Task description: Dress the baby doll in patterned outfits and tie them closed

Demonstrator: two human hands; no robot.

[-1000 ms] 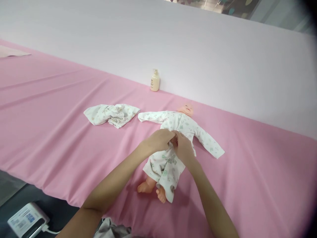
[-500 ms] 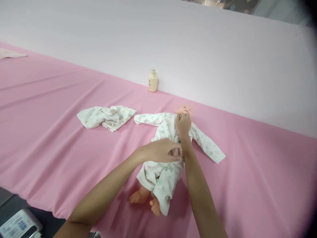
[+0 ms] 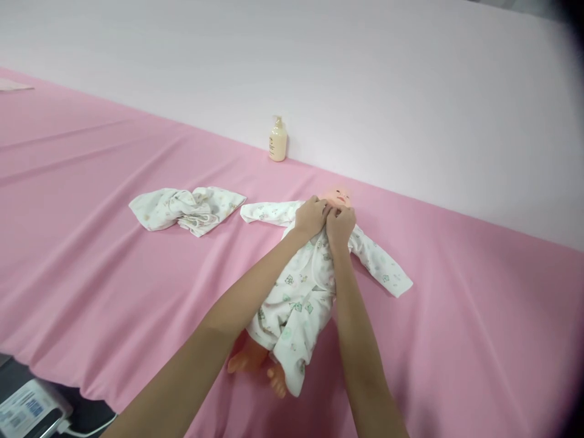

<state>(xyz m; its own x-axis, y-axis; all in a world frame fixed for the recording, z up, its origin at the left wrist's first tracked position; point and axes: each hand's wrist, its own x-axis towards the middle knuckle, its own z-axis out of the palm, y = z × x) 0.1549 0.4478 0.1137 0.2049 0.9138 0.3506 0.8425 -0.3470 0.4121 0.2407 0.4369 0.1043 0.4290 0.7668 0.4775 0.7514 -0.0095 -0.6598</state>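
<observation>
A baby doll lies on its back on the pink sheet, its bare feet toward me. It wears a white printed baby outfit with long sleeves spread to both sides. At the neck of the outfit, my left hand and my right hand are side by side just below the doll's chin. Both have bent fingers closed on the collar cloth. Exactly what the fingertips pinch is partly hidden behind the hands.
A cream pump bottle stands at the back by the white wall. Left of the doll lies a bunched white printed cloth. A pale cloth is at the far left. Below the sheet's edge sits a white labelled box with a cable.
My left hand has moved up from the doll's belly to the collar, beside my right hand, and its fingers have closed. My right hand stays at the neck. The view has shifted slightly.
</observation>
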